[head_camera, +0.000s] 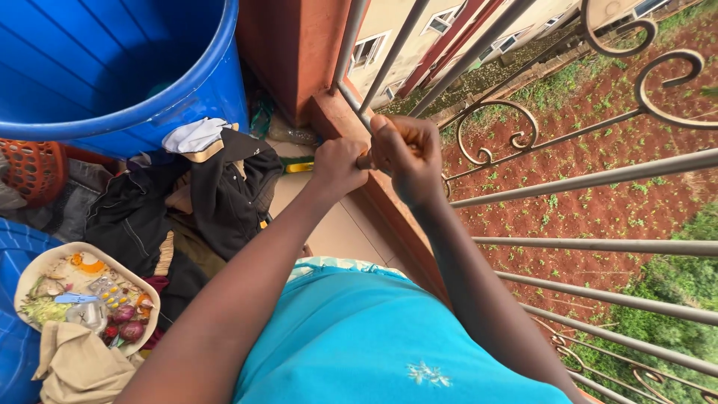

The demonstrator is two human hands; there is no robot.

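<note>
My left hand (336,166) and my right hand (407,153) are held together at a metal balcony railing (583,179), close to one of its slanted bars. Both are closed around a small brownish object (364,158) that shows only as a sliver between them; what it is cannot be told. My arms reach forward over my blue top (359,329). The hands hover above the red-brown ledge (389,209) at the foot of the railing.
A big blue barrel (112,67) stands at the upper left. Dark clothes (187,202) are piled on the floor below it, by an orange basket (30,168). A tray (82,299) with onions and scraps sits at lower left. Red soil lies far below the railing.
</note>
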